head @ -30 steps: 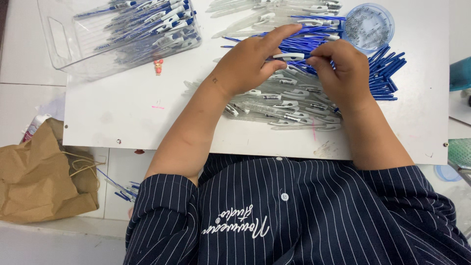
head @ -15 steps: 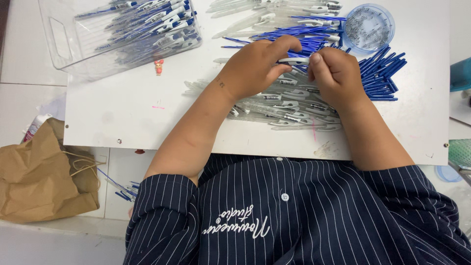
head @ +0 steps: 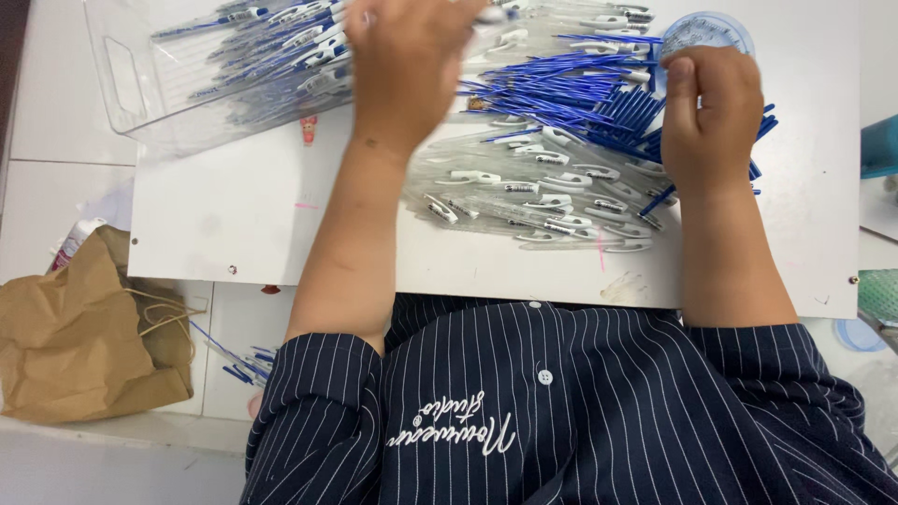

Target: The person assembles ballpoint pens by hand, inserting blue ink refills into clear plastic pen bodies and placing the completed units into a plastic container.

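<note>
A flat white rectangular board carries the work. On it, a clear plastic rectangular tray sits at the far left; right of the tray lie heaped thin blue ink refills, nearer, clear pen barrels.

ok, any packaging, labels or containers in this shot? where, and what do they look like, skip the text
Clear plastic bin: top left of the white board, rectangular, handle cut-out, holds blue-and-clear pens.
Brown paper bag: lower left, off the board, crumpled, twine handles.
Round clear lid: top right, above the right hand, bluish.
Small labels on clear pen barrels: board centre, dark strips with white print.
No screens or signs.
</note>
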